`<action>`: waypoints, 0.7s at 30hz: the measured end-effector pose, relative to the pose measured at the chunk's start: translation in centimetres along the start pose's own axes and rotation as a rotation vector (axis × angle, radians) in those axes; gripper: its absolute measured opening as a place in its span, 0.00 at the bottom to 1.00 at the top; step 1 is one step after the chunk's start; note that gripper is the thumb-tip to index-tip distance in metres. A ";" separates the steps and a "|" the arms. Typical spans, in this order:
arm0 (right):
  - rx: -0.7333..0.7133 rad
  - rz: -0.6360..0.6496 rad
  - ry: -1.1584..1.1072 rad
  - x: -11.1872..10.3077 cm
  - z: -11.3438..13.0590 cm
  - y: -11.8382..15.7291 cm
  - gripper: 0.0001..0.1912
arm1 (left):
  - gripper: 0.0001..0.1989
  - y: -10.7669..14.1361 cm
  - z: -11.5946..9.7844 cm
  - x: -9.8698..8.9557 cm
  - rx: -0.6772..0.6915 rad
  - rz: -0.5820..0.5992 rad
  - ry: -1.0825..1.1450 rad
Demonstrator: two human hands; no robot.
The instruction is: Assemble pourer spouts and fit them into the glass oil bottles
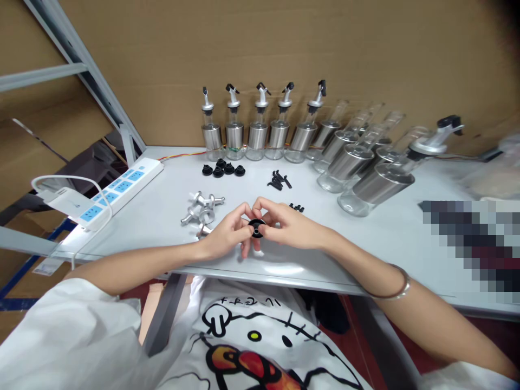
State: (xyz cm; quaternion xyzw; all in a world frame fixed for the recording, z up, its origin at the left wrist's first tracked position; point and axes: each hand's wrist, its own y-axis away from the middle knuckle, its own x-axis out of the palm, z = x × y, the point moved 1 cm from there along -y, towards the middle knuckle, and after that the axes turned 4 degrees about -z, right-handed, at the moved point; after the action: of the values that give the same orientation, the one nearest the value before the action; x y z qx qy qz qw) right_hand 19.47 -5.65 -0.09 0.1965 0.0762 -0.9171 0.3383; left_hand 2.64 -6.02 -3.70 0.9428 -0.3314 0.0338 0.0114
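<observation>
My left hand (227, 232) and right hand (290, 223) pinch a black stopper (256, 222) near the table's (292, 268) front edge; slackening could drop it.

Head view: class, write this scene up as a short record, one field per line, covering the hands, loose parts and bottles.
Left hand: fingers on black round part
Right hand: gripping the same part
Silver spout pieces: loose pile, left of the left hand
Black stoppers: small cluster, in front of the bottle row
Black levers: small heap, beyond the hands
Spouted bottles: five in the back row, one at front right
Bottles without spouts: grouped on the right
Power strip: table's left side
</observation>
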 end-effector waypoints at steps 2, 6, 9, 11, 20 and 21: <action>0.017 -0.001 -0.004 0.0 0.0 0.0 0.07 | 0.13 0.0 -0.1 0.1 -0.011 0.002 -0.009; 0.026 -0.009 0.004 0.1 0.1 0.0 0.07 | 0.14 -0.1 -0.2 0.2 -0.044 -0.003 -0.013; 0.016 -0.009 0.016 0.1 0.1 0.0 0.07 | 0.16 0.0 -0.3 0.2 -0.064 -0.004 -0.008; -0.005 -0.010 0.040 0.2 0.1 0.0 0.08 | 0.16 0.0 -0.3 0.2 -0.080 -0.003 -0.012; -0.029 -0.004 0.207 0.2 0.2 0.4 0.12 | 0.17 0.3 -0.5 0.3 -0.120 0.013 -0.035; -0.032 -0.008 0.221 0.2 0.3 0.5 0.13 | 0.17 0.3 -0.5 0.3 -0.121 0.011 -0.038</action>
State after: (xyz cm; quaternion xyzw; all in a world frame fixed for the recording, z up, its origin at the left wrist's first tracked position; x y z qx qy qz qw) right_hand 19.53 -6.21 0.05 0.2907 0.1284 -0.8898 0.3273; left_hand 2.70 -6.45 -3.17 0.9391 -0.3381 -0.0041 0.0617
